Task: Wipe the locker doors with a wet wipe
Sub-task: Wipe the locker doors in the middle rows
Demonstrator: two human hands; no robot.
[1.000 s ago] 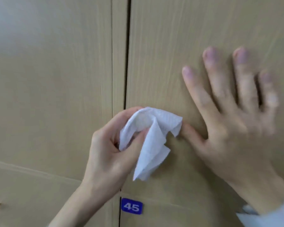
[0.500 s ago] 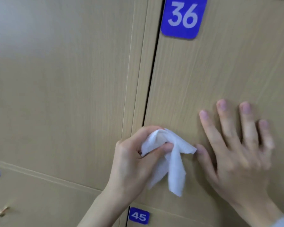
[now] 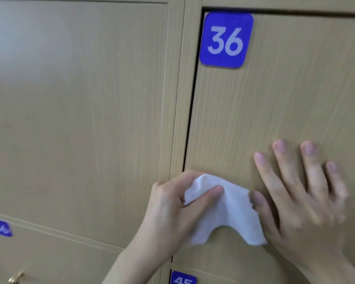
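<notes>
Since half-second earlier, view tilted up: plate 36 (image 3: 225, 40) sat lower in frame, top edge of door (image 3: 285, 103) came into sight. Wipe (image 3: 230, 214) spread wider, hung in arch shape instead of single drooping tail. Left hand (image 3: 172, 210) pinched wipe between thumb and curled fingers, against door near left edge. Right hand (image 3: 301, 199) lay flat on door, fingers straight and spread, thumb touching wipe. Plate 45 (image 3: 182, 278) below; brass handle (image 3: 15, 277) at lower left.
</notes>
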